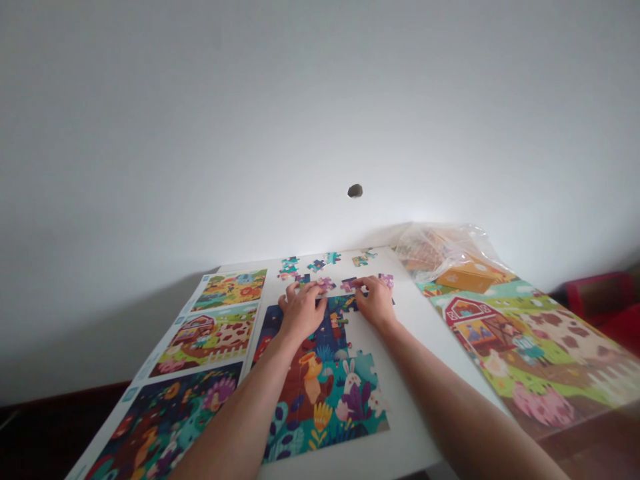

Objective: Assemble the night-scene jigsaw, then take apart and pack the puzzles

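A partly joined jigsaw puzzle lies on the white table, showing a fox, a rabbit and plants; its upper right part has a gap. My left hand rests at the puzzle's top edge, fingers bent and spread, with nothing seen in them. At the top right edge, my right hand has its thumb and forefinger closed at a dark blue puzzle piece, partly hidden by the fingers. Loose purple pieces lie just beyond both hands, one of them by my right knuckles.
More loose pieces lie toward the wall. A picture sheet with three scenes runs along the left. On the right lies a large farm picture, bearing a clear plastic bag and an orange box. The wall has a hole.
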Available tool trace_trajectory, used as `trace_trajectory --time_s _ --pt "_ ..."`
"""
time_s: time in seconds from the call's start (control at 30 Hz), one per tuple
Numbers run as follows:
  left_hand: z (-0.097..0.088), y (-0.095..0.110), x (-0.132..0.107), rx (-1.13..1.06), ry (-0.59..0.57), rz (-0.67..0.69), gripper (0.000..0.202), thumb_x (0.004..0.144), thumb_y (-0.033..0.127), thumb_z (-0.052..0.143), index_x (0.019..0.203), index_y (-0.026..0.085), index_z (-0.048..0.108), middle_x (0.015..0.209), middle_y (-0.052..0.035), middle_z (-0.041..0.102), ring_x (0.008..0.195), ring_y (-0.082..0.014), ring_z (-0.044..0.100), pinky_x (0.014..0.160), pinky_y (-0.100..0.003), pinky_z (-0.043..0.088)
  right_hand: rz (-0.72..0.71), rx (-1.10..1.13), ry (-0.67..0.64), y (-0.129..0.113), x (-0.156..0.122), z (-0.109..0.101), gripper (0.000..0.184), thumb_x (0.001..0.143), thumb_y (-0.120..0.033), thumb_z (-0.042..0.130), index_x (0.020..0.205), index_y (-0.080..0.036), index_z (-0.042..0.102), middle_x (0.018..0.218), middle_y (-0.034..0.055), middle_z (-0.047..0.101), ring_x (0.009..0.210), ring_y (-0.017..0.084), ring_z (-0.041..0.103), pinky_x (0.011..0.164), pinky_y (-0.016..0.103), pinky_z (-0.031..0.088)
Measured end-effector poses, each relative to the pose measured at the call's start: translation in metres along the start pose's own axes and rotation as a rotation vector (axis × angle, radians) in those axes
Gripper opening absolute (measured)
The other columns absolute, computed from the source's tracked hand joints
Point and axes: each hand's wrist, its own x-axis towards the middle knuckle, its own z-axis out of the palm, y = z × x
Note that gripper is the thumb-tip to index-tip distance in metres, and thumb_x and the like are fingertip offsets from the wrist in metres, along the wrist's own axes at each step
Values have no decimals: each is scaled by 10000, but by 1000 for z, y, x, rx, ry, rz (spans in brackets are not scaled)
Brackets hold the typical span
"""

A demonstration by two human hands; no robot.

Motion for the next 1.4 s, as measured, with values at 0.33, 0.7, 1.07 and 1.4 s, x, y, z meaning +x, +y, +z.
trace_trajectory --time_s 0.33,0.7,1.07,1.4 --pt "2 -5 4 -57 23 31 140 840 296 582 862 239 709 1154 -57 667 1105 -307 501 966 -500 347 -27 24 -34 -5 -2 -5 244 779 -159 551 909 -258 732 943 21 695 916 207 570 880 368 365" --pt "6 -9 8 -94 110 -39 237 785 292 674 1016 282 724 1121 -65 653 1069 -307 519 866 -418 433 -70 64 -59 -4 -1 -3 284 751 -131 547 916 -267 733 922 8 701 893 193 584 854 332 392" --pt "11 -16 12 -365 241 56 367 801 129 554 1157 190 618 812 -20 608 756 -163 607 804 -288 496 -86 85 -93 -4 0 -2 302 754 -123 548 942 -271 732 924 -2 722 889 193 605 835 311 418" --pt "4 -4 9 -772 123 -18 208 840 386 568 832 180 599 781 -22 667 777 -188 659 713 -268 513 -119 138 -134 -11 -3 -6 229 873 -345 577 1041 -273 715 968 6 733 921 203 615 863 330 423"
